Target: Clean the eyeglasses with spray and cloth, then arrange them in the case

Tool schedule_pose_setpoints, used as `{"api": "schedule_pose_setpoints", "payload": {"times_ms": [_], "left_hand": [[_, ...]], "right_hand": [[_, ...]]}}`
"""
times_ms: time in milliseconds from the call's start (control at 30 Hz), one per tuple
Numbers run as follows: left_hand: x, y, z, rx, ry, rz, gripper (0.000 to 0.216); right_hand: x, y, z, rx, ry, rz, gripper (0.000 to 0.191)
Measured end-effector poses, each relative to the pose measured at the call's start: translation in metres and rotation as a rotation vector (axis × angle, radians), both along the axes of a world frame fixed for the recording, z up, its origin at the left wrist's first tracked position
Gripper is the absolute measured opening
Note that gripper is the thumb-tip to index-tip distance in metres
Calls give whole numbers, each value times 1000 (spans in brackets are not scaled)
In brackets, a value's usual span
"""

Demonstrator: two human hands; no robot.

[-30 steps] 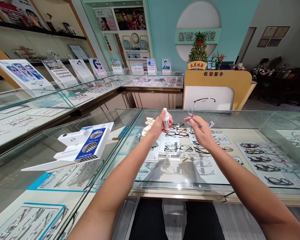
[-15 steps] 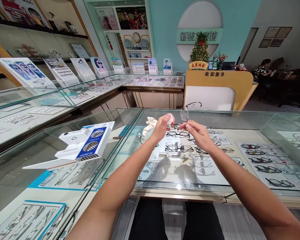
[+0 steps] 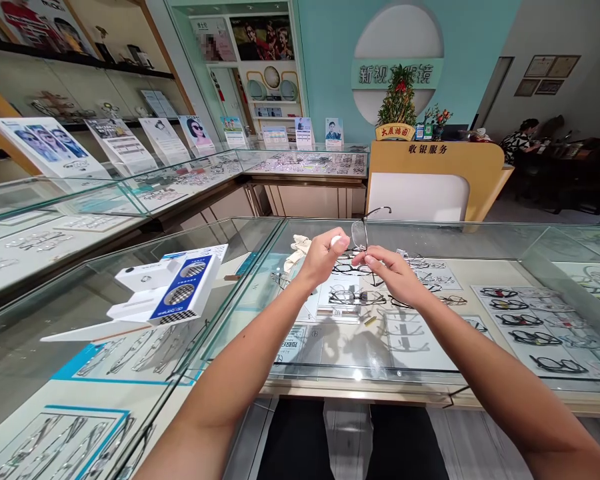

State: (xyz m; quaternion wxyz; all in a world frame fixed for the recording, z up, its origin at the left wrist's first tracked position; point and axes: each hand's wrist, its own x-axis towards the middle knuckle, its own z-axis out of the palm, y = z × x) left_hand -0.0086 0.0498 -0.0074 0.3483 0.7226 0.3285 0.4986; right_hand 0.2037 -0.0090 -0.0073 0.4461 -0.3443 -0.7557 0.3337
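While raised over the counter (image 3: 460,237), curling the left hand (image 3: 324,257) tight around a bottle (image 3: 335,241), white end peeping past the fingertips. Pinching glasses (image 3: 359,235) with the right hand (image 3: 393,272), lens just above its fingertips, close beside the bottle. Cloth (image 3: 298,245) just beyond the left knuckles.

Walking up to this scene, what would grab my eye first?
Two bare hands meet above the glass counter: the right hand pinches a pair of glasses, and the left hand grips a small white bottle beside its lens. A blue-and-white box sits on the adjoining glass case.
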Motion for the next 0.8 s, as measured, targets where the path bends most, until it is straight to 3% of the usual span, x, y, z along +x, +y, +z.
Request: {"api": "schedule_pose_setpoints", "payload": {"times_ms": [267, 500, 700, 800], "left_hand": [[3, -8, 2, 18, 144, 20, 57], [2, -9, -2, 25, 250, -24, 60], [10, -13, -3, 149, 388, -43, 48], [5, -7, -4, 127, 315, -33, 50]], "right_hand": [[0, 0, -2, -37, 29, 19, 50], [7, 12, 0, -124, 288, -41, 42], [7, 14, -2, -160, 341, 18, 39], [7, 13, -2, -175, 358, 10, 39]]}}
